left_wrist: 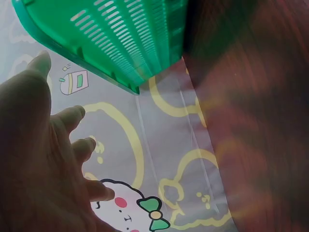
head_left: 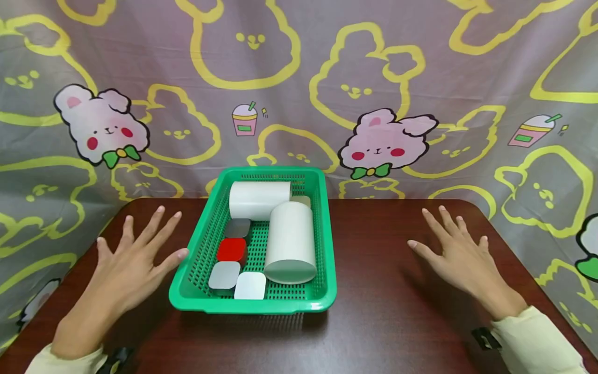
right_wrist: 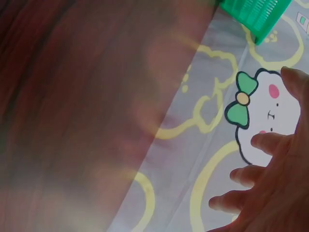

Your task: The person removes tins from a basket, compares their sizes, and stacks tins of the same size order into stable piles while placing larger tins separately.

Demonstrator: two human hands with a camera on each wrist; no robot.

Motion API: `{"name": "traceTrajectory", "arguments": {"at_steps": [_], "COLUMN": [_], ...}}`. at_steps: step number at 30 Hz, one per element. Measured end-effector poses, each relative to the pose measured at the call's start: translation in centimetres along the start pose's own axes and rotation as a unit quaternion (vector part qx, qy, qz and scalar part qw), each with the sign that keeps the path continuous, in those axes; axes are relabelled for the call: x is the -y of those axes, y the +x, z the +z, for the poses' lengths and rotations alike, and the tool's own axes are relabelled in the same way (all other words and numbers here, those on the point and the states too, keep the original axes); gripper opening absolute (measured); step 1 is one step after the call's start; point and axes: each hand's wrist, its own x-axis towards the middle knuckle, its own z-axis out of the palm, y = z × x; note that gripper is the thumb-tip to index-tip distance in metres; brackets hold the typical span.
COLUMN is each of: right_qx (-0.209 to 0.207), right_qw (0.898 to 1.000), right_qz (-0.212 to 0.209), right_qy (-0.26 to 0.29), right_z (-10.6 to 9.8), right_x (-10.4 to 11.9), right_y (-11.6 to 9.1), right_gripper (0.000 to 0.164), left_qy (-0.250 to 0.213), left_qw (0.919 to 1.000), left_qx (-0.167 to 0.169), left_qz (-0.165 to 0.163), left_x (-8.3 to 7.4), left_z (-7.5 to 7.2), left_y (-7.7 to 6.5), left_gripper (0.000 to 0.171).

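Note:
A green plastic basket (head_left: pixel 254 306) with slotted walls stands on the table, left of its middle. In it, one white cylinder (head_left: pixel 259 200) lies crosswise at the back and another white cylinder (head_left: pixel 290 236) points toward me on the right. Rounded square blocks line its left and front: dark grey (head_left: pixel 238 227), red (head_left: pixel 232 250), light grey (head_left: pixel 225 275) and white (head_left: pixel 250 285). My left hand (head_left: pixel 131 267) is spread over the table, thumb tip close to the basket's left rim. Fingers apart, my right hand (head_left: pixel 460 254) hovers well to the basket's right. Both hands hold nothing.
The dark brown table (head_left: pixel 374 322) has rounded far corners. A grey curtain (head_left: pixel 299 104) printed with yellow outlines and rabbits hangs behind it and along both sides. A beige piece (head_left: pixel 301 200) shows partly behind the cylinders in the basket.

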Motion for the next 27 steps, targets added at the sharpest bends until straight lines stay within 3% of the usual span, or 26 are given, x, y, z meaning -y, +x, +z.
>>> {"name": "traceTrajectory", "arguments": {"at_steps": [14, 20, 27], "right_qx": [-0.004, -0.005, -0.030], "right_qw": [1.000, 0.999, 0.995], "right_qz": [-0.012, -0.036, -0.080], "right_qy": [0.019, 0.024, 0.060], "right_z": [-1.3, -1.7, -1.9], "right_x": [4.5, 7.1, 11.4], "right_y": [-0.2, -0.1, 0.0], "right_gripper": [0.088, 0.089, 0.088], "left_qy": [-0.072, -0.107, -0.111], "left_qw": [0.9959, 0.9918, 0.9905], "left_qx": [0.055, 0.068, 0.074], "left_qz": [-0.001, 0.016, 0.033], "left_x": [-1.8, -2.4, -2.8], "left_z": [-0.5, -0.2, 0.0], "left_y": [-1.1, -1.8, -2.9], "left_gripper": [0.084, 0.085, 0.082]}}
